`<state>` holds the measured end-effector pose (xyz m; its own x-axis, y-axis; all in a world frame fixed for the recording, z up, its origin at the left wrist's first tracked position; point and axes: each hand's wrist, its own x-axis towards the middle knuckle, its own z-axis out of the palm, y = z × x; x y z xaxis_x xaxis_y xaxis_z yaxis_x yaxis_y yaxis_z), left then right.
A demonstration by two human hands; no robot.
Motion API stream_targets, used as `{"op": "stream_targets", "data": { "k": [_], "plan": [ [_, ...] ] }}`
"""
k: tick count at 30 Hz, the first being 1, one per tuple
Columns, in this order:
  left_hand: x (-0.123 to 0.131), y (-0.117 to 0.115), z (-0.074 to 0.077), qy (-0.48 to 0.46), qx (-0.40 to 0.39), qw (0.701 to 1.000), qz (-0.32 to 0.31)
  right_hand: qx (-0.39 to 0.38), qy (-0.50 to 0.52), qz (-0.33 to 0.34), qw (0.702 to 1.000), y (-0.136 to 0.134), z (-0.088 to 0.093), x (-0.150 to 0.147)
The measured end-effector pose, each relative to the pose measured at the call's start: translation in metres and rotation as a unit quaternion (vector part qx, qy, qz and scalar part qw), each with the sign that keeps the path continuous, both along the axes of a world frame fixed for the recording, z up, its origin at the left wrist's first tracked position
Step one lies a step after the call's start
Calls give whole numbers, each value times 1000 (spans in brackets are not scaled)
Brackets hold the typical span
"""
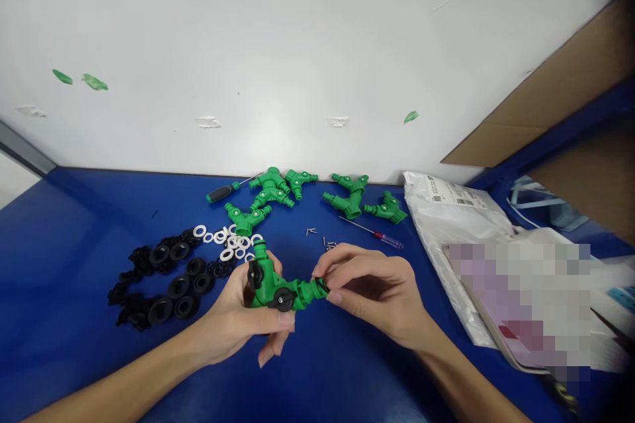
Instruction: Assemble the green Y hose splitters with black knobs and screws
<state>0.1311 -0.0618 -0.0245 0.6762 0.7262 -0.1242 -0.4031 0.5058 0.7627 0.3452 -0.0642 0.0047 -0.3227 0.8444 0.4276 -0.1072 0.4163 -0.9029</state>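
Note:
My left hand grips a green Y-shaped plastic hose connector with black knobs on it, held just above the blue table. My right hand is closed in a pinch at the connector's right-hand outlet, thumb and forefinger pressed on a small dark ring there. Both hands are near the table's front middle.
Several more green connectors lie at the back by the white wall. A pile of black rings and white washers sits left. A black-handled screwdriver, a red-handled screwdriver, small screws and white plastic bags lie around.

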Motion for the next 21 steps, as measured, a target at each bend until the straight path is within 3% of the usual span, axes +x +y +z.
{"op": "stream_targets", "data": {
  "k": [5, 9, 13, 16, 21],
  "plan": [
    [0, -1, 3, 51, 7, 998, 30, 81, -58, -29, 995, -1, 5, 1],
    [1, -3, 3, 94, 28, 994, 51, 89, -46, -28, 995, -2, 3, -1],
    [3, -5, 2, 139, 54, 985, 83, 88, -28, -84, 992, -4, 0, -8],
    [3, -6, 2, 160, 70, 981, 89, 63, -5, -91, 994, -6, -3, -13],
    [1, -10, 1, 153, 85, 978, 111, -44, 86, -25, 995, -8, -7, -17]
  ]
}}
